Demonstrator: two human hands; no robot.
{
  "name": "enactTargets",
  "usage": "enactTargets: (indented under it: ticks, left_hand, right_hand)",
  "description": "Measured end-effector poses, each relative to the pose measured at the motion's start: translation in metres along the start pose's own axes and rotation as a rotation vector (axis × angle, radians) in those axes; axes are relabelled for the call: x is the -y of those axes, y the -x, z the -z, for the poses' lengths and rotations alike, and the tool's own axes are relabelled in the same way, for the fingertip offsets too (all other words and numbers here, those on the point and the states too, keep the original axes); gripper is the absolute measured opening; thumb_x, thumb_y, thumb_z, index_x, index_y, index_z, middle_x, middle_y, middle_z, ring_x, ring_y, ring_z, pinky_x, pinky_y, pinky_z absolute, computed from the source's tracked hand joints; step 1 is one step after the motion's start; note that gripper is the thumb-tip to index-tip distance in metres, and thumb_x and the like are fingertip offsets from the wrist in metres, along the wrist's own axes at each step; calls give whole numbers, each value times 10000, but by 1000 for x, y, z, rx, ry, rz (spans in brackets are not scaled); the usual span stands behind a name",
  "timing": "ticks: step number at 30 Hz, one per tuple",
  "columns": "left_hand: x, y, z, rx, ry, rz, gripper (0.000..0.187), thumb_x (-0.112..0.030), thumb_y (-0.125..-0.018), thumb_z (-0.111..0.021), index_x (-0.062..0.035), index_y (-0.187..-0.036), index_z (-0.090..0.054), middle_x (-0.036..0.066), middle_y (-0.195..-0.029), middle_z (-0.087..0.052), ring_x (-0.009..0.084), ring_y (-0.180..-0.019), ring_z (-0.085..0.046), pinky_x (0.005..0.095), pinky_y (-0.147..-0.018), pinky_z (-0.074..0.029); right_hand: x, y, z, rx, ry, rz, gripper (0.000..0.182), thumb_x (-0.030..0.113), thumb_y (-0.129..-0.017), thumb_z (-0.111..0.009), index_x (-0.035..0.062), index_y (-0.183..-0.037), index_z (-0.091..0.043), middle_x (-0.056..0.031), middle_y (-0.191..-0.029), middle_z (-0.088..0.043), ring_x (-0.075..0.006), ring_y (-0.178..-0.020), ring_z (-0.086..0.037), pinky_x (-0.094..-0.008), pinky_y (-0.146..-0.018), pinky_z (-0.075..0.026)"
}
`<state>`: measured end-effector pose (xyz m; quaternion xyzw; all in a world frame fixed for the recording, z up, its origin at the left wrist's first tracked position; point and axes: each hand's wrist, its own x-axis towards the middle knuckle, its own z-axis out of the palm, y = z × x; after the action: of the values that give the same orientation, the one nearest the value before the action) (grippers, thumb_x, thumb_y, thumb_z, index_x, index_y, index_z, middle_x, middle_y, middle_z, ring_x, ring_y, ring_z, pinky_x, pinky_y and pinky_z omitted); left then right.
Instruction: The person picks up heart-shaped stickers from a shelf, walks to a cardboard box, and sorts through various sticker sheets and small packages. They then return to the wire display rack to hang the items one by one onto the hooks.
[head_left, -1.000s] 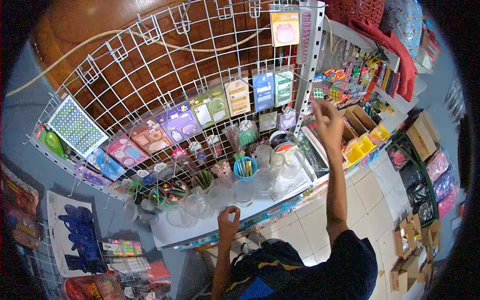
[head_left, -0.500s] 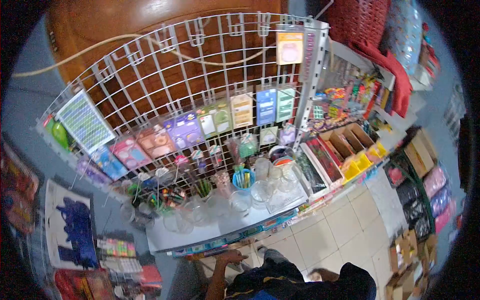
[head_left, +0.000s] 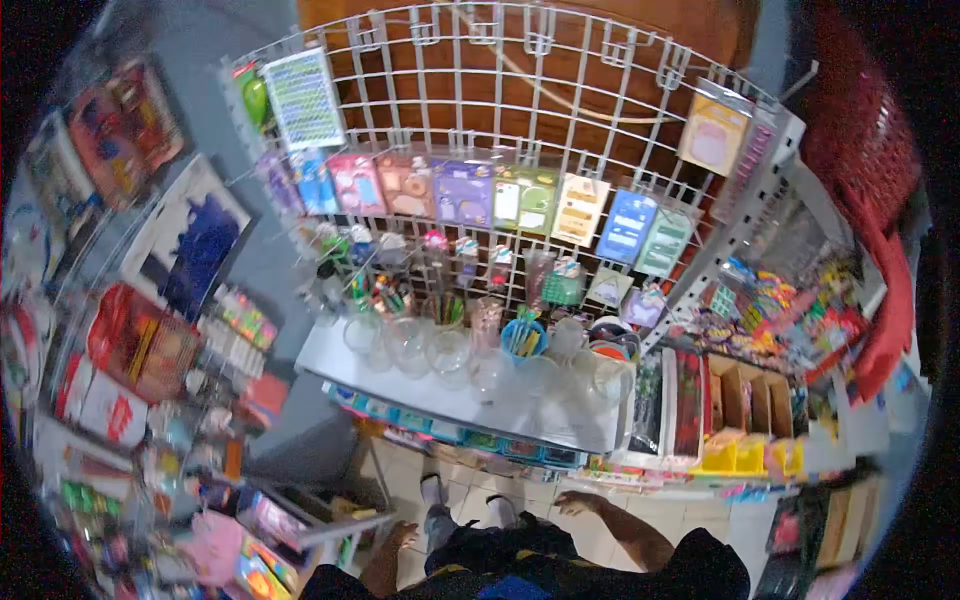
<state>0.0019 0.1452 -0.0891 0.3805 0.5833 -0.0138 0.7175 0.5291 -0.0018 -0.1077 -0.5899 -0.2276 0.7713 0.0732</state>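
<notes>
My left hand (head_left: 403,535) hangs low beside my body, near a grey metal frame (head_left: 345,526), fingers loosely apart with nothing seen in them. My right hand (head_left: 578,503) is held out below the counter front, fingers spread and holding nothing. Ahead stands a white counter (head_left: 455,396) with a row of clear plastic jars (head_left: 449,352) along it. A blue container (head_left: 524,339) holding pens or similar sticks stands behind them. Above, a white wire grid (head_left: 520,85) carries hanging packs, among them a purple pack (head_left: 463,193) and a blue pack (head_left: 629,228).
Yellow bins (head_left: 735,457) and cardboard dividers (head_left: 748,395) sit at the counter's right end. A red cloth (head_left: 885,310) hangs on the far right. Crowded goods, including a red basket (head_left: 150,340), fill the left side. Tiled floor (head_left: 465,480) shows around my feet.
My view has turned left, so the counter and grid sit farther right and more goods show at left. My right hand has come into clear view, and my left hand is lower.
</notes>
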Motion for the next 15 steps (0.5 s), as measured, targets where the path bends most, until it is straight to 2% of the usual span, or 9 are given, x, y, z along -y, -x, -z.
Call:
enactTargets:
  ticks: [1,3,5,7,9,10,11,14,15]
  left_hand:
    - [23,12,-11,-68,68,21,468,-394,-904,-615,-30,-1196,-575,132,-933,-677,280,-767,-648,475,-673,-520]
    - [61,28,-36,-163,200,33,467,-421,-908,-603,-25,-1156,-599,142,-979,-677,283,-781,-651,480,-672,-520]
    - [89,49,-69,-228,276,-94,484,-444,-908,-594,-22,-1144,-610,154,-1033,-671,289,-798,-652,481,-669,-521]
    - [123,69,-102,66,735,-149,463,-393,-892,-623,0,-1136,-611,166,-1031,-674,282,-814,-659,435,-656,-539]
    - [143,88,-131,380,1167,-257,444,-342,-876,-652,22,-1127,-612,178,-1029,-677,274,-830,-667,389,-643,-557]
    - [163,101,-168,-348,733,-496,420,-295,-913,-596,67,-1126,-596,192,-1042,-676,290,-842,-680,412,-627,-567]
    - [177,111,-180,-78,951,-573,406,-293,-933,-563,61,-1127,-605,180,-1047,-679,291,-827,-689,396,-615,-563]
    - [208,131,-231,-338,569,-147,354,-296,-934,-565,4,-1105,-640,151,-933,-705,292,-743,-690,385,-603,-555]
    - [220,138,-246,-348,670,-85,349,-327,-937,-548,-32,-1094,-647,142,-943,-705,289,-746,-683,402,-592,-544]
  right_hand:
    - [21,11,-2,-47,186,111,475,491,-871,-583,192,-1241,-567,-24,-1076,-665,-218,-1012,-616,-473,-765,-507]
    - [11,-24,24,213,167,248,461,470,-848,-620,185,-1209,-587,-22,-1098,-657,-219,-998,-628,-508,-770,-506]
    - [13,-31,29,194,233,74,442,437,-830,-654,182,-1186,-596,-29,-1103,-659,-226,-920,-657,-525,-760,-511]
    - [-15,-56,35,164,281,-93,450,439,-827,-660,179,-1189,-597,-43,-1099,-662,-235,-872,-667,-532,-764,-511]
    - [-46,-93,44,190,751,-101,472,513,-877,-575,156,-1183,-619,-98,-1040,-696,-260,-796,-681,-471,-714,-545]
    - [-41,-91,44,224,670,-93,467,509,-881,-572,156,-1182,-620,-98,-1034,-698,-258,-793,-680,-465,-711,-545]
    - [-41,-94,46,259,587,-90,462,505,-885,-569,155,-1182,-622,-97,-1028,-700,-257,-790,-680,-460,-709,-546]
    - [-35,-95,55,348,341,-106,447,492,-898,-560,153,-1181,-626,-96,-1011,-706,-252,-780,-678,-443,-701,-549]
    - [-12,-73,32,269,554,-119,435,475,-908,-557,149,-1190,-621,-94,-1019,-705,-248,-796,-676,-435,-703,-544]
